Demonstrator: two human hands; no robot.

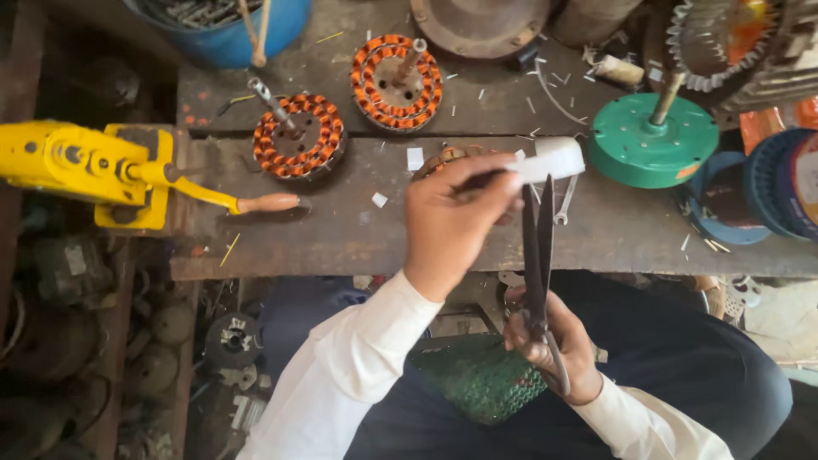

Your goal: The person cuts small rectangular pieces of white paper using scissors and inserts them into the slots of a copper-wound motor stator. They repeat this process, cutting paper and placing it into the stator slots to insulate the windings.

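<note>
My left hand (449, 223) is raised over the workbench (358, 230), holding a strip of sheet (550, 159) out to the right. My right hand (552, 341) sits lower, near my lap, gripping scissors (538, 255) whose blades point up to just below the strip. On the bench, one wound stator (299, 136) lies left of my left hand, a second (397, 83) behind it and to its right. A hand winder (102, 170) is fixed at the bench's left end. A motor housing with shaft (653, 140) stands to the right.
</note>
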